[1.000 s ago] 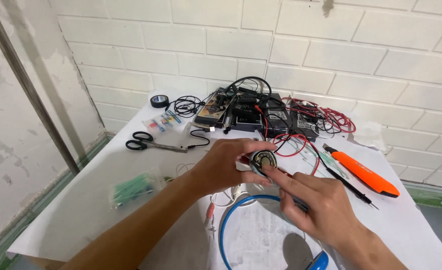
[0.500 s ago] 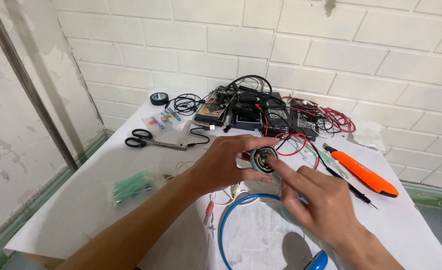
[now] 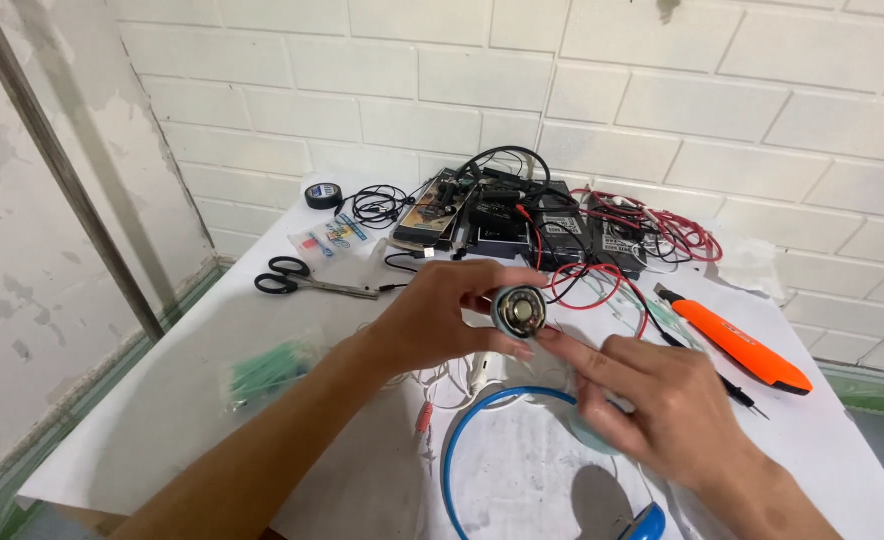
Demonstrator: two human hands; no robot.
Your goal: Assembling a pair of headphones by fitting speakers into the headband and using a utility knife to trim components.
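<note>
My left hand (image 3: 440, 318) holds a small round speaker driver (image 3: 520, 311) up over the white table (image 3: 152, 420), its metal back toward me. My right hand (image 3: 652, 405) reaches in from the lower right, its index fingertip touching the driver's lower edge. The other fingers are curled around what looks like a pale ear cup, mostly hidden. A blue headband (image 3: 472, 430) of a headphone lies on the table under both hands. Red and black wires (image 3: 602, 285) run from behind the driver.
Black-handled scissors (image 3: 307, 280) lie at the left. An orange utility knife (image 3: 737, 345) lies at the right. Black devices with tangled red and black leads (image 3: 552, 225) sit by the brick wall. A tape roll (image 3: 324, 195), a green packet (image 3: 267, 370) and a black probe (image 3: 712, 370) also rest here.
My right index finger has slid closer and now presses on the driver's lower edge. My left hand keeps the driver in nearly the same spot.
</note>
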